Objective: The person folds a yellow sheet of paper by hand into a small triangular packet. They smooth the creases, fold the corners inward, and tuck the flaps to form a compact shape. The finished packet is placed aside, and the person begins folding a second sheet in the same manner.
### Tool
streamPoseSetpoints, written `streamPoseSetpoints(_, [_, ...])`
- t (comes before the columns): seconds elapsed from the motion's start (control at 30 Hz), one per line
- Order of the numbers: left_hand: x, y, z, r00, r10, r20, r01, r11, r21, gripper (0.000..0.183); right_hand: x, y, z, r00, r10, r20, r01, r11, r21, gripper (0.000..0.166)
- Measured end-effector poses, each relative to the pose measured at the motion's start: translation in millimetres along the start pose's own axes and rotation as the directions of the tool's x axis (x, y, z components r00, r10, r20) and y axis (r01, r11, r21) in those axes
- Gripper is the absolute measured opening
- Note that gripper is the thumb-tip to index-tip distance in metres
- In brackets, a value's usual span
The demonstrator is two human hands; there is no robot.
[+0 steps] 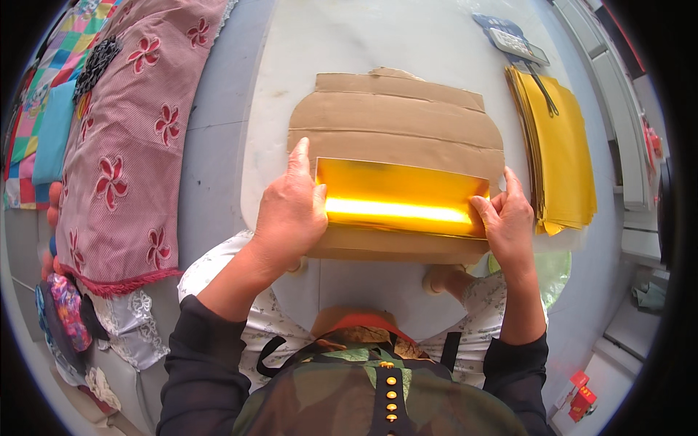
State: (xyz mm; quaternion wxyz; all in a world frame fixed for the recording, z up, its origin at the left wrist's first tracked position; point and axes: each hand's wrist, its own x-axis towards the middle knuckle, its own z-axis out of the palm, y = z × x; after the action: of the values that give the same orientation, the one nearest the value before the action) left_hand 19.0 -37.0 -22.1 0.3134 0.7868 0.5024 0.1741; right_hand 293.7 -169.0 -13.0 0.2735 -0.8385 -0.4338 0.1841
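A shiny gold foil sheet point(401, 188), curved so that it catches a bright streak of light, lies over a piece of brown cardboard point(392, 120) in front of me. At its left edge my left hand point(294, 204) holds it with the thumb on top, the index finger pointing away over the cardboard. The right edge sits between the thumb and fingers of my right hand point(507, 210). Part of each hand's grip is hidden beneath the sheet. To the right of my right hand stands a thick stack of yellow-gold sheets point(561, 152).
The white table point(349, 38) extends away under the cardboard. A remote control point(518, 46) and a dark thin tool point(542, 90) lie by the stack, the tool resting on it. A pink flowered cloth point(131, 136) covers the seat at left. White cabinets point(616, 109) line the right.
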Motion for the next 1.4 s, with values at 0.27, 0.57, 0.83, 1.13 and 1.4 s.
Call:
streamPoseSetpoints(0.27, [0.1,-1.7,1.8,1.0,0.022,-0.016,-0.022,1.0,0.012,0.064,0.9,-2.7,-1.7,1.0,0.026,0.017,-0.025,0.999,-0.04,0.066])
streamPoseSetpoints(0.57, [0.6,-1.6,1.7,1.0,0.011,-0.011,-0.01,0.999,0.04,0.063,0.4,0.5,-1.1,1.0,0.013,0.005,-0.013,0.999,-0.044,0.065])
streamPoseSetpoints(0.83, [0.7,1.9,1.8,1.0,0.001,-0.016,0.0,0.998,0.06,0.063,-0.4,-3.2,-4.4,1.0,0.005,0.02,-0.004,0.999,-0.051,0.065])
streamPoseSetpoints(1.13, [4.2,7.1,6.4,0.882,0.46,-0.106,-0.368,0.81,0.456,0.046,0.3,-5.5,-5.5,1.0,-0.004,0.027,0.004,1.0,-0.025,0.064])
streamPoseSetpoints(1.4, [4.7,10.3,15.0,0.778,0.626,0.054,-0.558,0.649,0.517,0.022,2.9,0.6,-2.3,1.0,-0.012,0.018,0.013,1.0,-0.028,0.064])
